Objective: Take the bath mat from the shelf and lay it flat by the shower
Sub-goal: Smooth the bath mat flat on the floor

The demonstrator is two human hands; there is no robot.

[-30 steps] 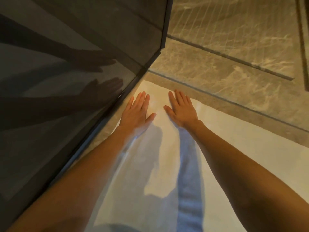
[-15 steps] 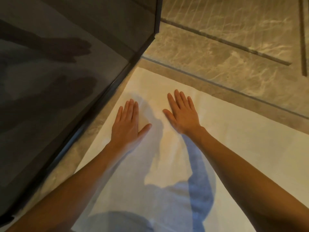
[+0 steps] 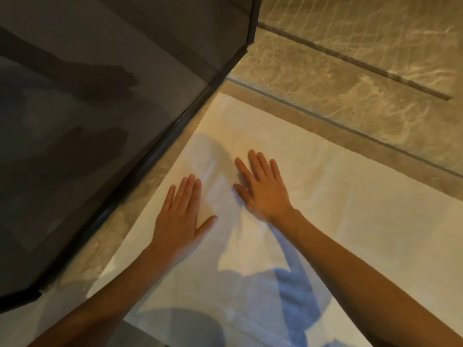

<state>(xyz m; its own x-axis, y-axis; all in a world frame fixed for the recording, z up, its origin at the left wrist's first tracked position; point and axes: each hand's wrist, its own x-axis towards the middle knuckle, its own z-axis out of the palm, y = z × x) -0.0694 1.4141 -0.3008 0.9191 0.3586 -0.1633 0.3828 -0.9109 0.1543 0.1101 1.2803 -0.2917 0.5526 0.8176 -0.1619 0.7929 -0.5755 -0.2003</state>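
Dark glass shower panel on my left, white bath mat spread on the marble floor beside it. My left hand and right hand press flat, fingers spread, gripping nothing. Smoothing step; next, I reckon, sweep outward over remaining ripples.

Bath mat: matt white cloth, soft-looking. Floor: glossy veined stone. Shower panel beside mat: smooth dark glass, reflective.

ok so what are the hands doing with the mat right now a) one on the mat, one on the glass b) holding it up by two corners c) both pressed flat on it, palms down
c: the left hand and right hand both lie open, palms down, on the white bath mat spread on the floor.
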